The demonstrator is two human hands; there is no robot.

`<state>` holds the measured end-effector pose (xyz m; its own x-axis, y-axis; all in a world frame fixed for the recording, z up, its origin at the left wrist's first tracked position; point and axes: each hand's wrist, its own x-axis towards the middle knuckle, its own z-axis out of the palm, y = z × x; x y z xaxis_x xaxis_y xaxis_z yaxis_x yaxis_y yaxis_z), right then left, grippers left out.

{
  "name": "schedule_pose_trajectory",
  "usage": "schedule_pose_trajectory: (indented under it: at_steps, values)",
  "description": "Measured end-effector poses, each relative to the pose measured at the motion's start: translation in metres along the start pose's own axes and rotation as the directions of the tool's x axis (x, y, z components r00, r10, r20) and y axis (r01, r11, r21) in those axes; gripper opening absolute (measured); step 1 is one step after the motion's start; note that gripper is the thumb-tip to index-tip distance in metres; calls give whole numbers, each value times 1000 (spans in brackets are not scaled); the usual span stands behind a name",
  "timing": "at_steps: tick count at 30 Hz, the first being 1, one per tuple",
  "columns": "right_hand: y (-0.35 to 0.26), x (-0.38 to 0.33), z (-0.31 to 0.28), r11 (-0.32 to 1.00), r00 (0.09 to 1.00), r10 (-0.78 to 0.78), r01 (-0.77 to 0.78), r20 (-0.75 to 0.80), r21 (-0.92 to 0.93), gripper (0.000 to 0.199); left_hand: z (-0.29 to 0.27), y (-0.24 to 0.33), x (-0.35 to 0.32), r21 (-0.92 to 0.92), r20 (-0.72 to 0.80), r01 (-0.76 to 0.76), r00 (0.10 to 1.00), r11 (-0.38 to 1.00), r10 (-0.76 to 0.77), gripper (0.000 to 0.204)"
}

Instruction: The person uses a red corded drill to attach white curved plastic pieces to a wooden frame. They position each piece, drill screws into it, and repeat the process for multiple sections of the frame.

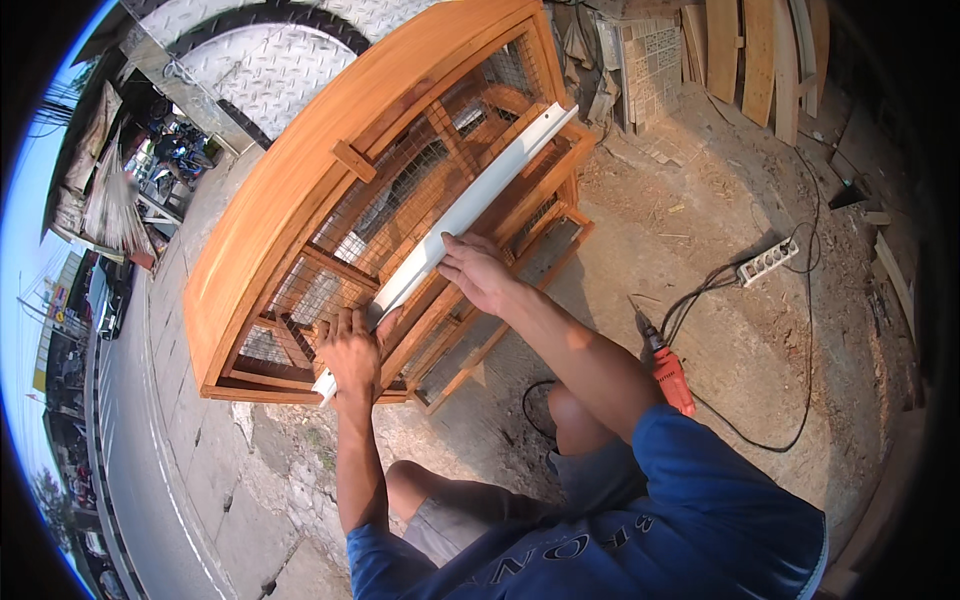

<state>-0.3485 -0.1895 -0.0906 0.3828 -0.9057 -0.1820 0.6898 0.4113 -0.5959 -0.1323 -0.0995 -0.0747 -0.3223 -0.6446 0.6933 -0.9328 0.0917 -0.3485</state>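
Note:
A long white channel-shaped rail (pixel 500 172) lies slantwise along the front of a varnished wooden cage (pixel 290 180) with wire mesh panels. Near the rail's lower left end, my left hand (pixel 352 350) is closed over it, fingers on the far side and thumb toward the right. My right hand (pixel 474 272) holds the rail's near edge around its middle, fingers bent against it; part of the grip is hidden by the hand itself. The rail's upper right end reaches the cage's right corner post, and a small hole shows near that end.
On the ground to my right lie a red power drill (pixel 673 380) and a white power strip (pixel 768 262) with black cords (pixel 808 380). Wooden boards (pixel 757 60) lean at the back right. A patterned metal plate (pixel 285 75) stands behind the cage. A road (pixel 140 450) runs along the left.

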Motion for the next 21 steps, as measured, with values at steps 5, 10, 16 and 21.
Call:
schedule_pose_trajectory:
  at_steps: [5, 10, 16, 21]
  values:
    - [43, 12, 15, 987, 994, -48, 32, -95, -161, 32, -1, 0, 0, 4, 18, -8, 1000, 1000, 8, 50]
    - [49, 14, 15, 976, 991, -90, 67, -104, -208, 34, -1, 0, -1, -44, 67, 43, 997, 998, -40, 53]
    - [35, 6, 20, 925, 988, -61, 3, -142, -380, 41, -2, -1, 1, -53, 8, 11, 1000, 999, -11, 51]
    - [9, 1, 1, 939, 1000, 6, -4, 4, -344, 46, -3, 0, -1, -88, 81, 68, 995, 994, -61, 53]
